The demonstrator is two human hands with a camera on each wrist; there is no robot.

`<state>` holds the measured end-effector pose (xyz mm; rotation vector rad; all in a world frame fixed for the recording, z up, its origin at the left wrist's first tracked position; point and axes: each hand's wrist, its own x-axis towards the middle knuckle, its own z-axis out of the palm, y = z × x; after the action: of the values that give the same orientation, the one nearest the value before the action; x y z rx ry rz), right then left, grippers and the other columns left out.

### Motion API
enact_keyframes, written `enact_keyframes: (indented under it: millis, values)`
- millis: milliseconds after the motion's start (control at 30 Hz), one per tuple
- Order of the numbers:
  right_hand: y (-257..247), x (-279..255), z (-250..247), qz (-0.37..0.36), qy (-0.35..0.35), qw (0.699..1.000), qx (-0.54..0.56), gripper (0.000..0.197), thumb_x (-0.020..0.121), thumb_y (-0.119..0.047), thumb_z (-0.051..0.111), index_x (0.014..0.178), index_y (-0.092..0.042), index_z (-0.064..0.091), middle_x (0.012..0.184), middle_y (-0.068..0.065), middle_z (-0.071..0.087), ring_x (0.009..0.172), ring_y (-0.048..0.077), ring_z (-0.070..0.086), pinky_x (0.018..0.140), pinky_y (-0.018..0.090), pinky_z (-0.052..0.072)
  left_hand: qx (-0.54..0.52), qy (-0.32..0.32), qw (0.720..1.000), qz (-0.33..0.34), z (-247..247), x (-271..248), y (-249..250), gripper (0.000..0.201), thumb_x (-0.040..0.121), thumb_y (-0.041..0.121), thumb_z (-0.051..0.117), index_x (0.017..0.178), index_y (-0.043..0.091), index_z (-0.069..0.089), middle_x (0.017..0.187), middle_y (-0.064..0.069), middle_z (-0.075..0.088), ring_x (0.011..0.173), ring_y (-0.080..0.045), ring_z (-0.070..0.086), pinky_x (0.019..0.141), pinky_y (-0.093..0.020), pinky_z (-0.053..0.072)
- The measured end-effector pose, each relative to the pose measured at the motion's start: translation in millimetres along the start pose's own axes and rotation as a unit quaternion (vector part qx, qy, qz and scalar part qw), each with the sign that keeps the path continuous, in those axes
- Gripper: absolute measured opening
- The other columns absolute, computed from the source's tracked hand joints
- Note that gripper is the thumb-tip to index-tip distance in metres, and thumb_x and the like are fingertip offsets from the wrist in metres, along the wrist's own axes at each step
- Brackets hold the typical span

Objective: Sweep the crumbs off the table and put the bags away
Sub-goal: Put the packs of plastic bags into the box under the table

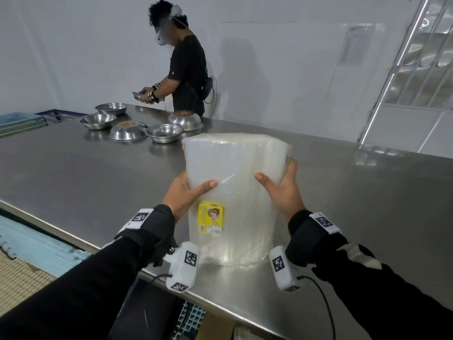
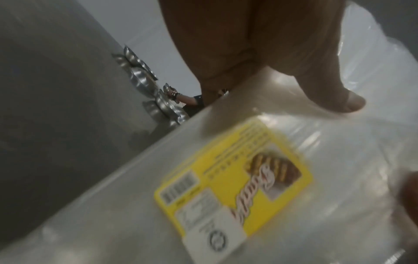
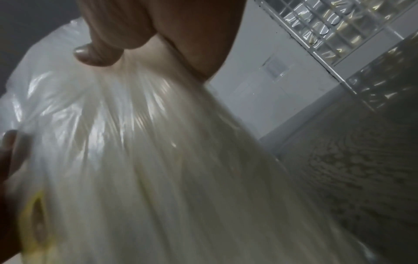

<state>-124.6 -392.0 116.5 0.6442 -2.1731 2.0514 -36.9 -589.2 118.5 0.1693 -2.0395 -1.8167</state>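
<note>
A thick pack of clear plastic bags with a yellow label stands on end at the near edge of the steel table. My left hand grips its left side, thumb across the front. My right hand grips its right side, thumb on the front and fingers behind. The left wrist view shows the label and my thumb on the pack. In the right wrist view my thumb presses the glossy pack. No crumbs are visible.
Several steel bowls stand at the far side of the table, some upside down. Another person stands behind them holding a small tray. Blue crates sit far left. A glass-block window is at right.
</note>
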Motion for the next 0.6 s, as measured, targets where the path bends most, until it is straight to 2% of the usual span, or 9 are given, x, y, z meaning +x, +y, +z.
enact_keyframes:
  millis: [67, 133, 200, 300, 400, 467, 500, 533, 600]
  values:
    - [14.9, -0.6, -0.3, -0.030, -0.002, 0.999, -0.015, 0.080, 0.080, -0.006, 0.070, 0.139, -0.014, 0.017, 0.111, -0.021, 0.051, 0.091, -0.018, 0.059, 0.079, 0.005, 0.048, -0.021, 0.020, 1.000, 0.012, 4.0, -2.0, -11.9, 0.036, 0.081, 0.007, 0.066, 0.115, 0.013, 0.054, 0.103, 0.006, 0.066, 0.084, 0.002, 0.066, 0.073, -0.010, 0.052]
    - [26.8, -1.6, -1.0, -0.027, -0.009, 0.999, -0.032, 0.083, 0.078, -0.006, 0.072, 0.140, -0.016, 0.017, 0.111, -0.024, 0.050, 0.091, -0.022, 0.057, 0.080, 0.003, 0.046, -0.042, 0.031, 0.998, 0.019, 6.9, -2.9, -21.4, 0.040, 0.080, 0.004, 0.067, 0.118, 0.012, 0.053, 0.105, 0.005, 0.067, 0.085, 0.003, 0.066, 0.077, -0.013, 0.054]
    - [35.3, -3.4, -0.5, 0.000, -0.019, 0.999, -0.044, 0.085, 0.074, -0.011, 0.077, 0.138, -0.017, 0.021, 0.109, -0.025, 0.052, 0.094, -0.015, 0.059, 0.086, 0.013, 0.047, -0.049, 0.036, 0.998, 0.020, 8.5, -2.4, -31.1, 0.043, 0.079, 0.002, 0.068, 0.118, 0.010, 0.052, 0.104, 0.003, 0.067, 0.084, 0.001, 0.066, 0.074, -0.014, 0.054]
    - [46.6, -8.9, -0.7, 0.041, -0.043, 0.996, -0.060, 0.085, 0.063, -0.025, 0.084, 0.130, -0.019, 0.031, 0.110, -0.019, 0.059, 0.102, 0.006, 0.062, 0.096, 0.031, 0.048, -0.046, 0.035, 0.998, 0.013, 9.1, -3.6, -46.8, 0.040, 0.078, -0.002, 0.068, 0.111, 0.011, 0.051, 0.096, 0.000, 0.067, 0.075, 0.001, 0.067, 0.068, -0.015, 0.054]
    - [52.9, -11.6, -0.1, 0.076, -0.050, 0.995, -0.050, 0.067, 0.068, -0.016, 0.082, 0.123, -0.018, 0.043, 0.112, -0.008, 0.064, 0.104, 0.009, 0.062, 0.099, 0.031, 0.048, -0.038, 0.037, 0.999, 0.011, 8.5, -1.7, -56.4, 0.037, 0.077, -0.004, 0.068, 0.106, 0.010, 0.050, 0.091, -0.002, 0.066, 0.070, 0.001, 0.066, 0.067, -0.014, 0.054]
    - [49.5, -11.5, 1.2, 0.085, -0.044, 0.995, -0.037, 0.056, 0.072, -0.008, 0.078, 0.118, -0.017, 0.048, 0.111, -0.002, 0.064, 0.099, 0.008, 0.063, 0.090, 0.019, 0.051, -0.038, 0.041, 0.998, 0.018, 8.0, 0.9, -58.0, 0.039, 0.077, -0.005, 0.067, 0.110, 0.006, 0.049, 0.092, -0.002, 0.065, 0.070, 0.003, 0.064, 0.067, -0.012, 0.053]
    - [47.2, -11.2, 2.5, 0.085, -0.041, 0.995, -0.034, 0.052, 0.073, -0.005, 0.076, 0.115, -0.017, 0.050, 0.109, -0.001, 0.064, 0.097, 0.009, 0.064, 0.087, 0.016, 0.051, -0.041, 0.042, 0.998, 0.023, 8.0, 1.3, -58.0, 0.040, 0.077, -0.006, 0.067, 0.111, 0.005, 0.049, 0.092, -0.003, 0.065, 0.070, 0.003, 0.064, 0.067, -0.012, 0.053]
    - [44.7, -11.9, 3.8, 0.087, -0.036, 0.995, -0.028, 0.050, 0.073, -0.003, 0.076, 0.113, -0.017, 0.051, 0.109, 0.000, 0.065, 0.099, 0.014, 0.064, 0.089, 0.020, 0.052, -0.041, 0.043, 0.998, 0.027, 8.2, 1.2, -58.2, 0.041, 0.077, -0.006, 0.067, 0.112, 0.004, 0.048, 0.092, -0.003, 0.064, 0.070, 0.004, 0.064, 0.067, -0.011, 0.053]
    - [40.1, -15.7, 5.9, 0.089, -0.029, 0.995, -0.022, 0.050, 0.072, -0.002, 0.076, 0.115, -0.015, 0.053, 0.116, 0.006, 0.066, 0.109, 0.022, 0.063, 0.097, 0.035, 0.050, -0.044, 0.043, 0.997, 0.036, 8.4, -0.1, -56.9, 0.043, 0.076, -0.008, 0.068, 0.111, 0.005, 0.048, 0.093, -0.001, 0.064, 0.070, 0.006, 0.063, 0.067, -0.011, 0.052]
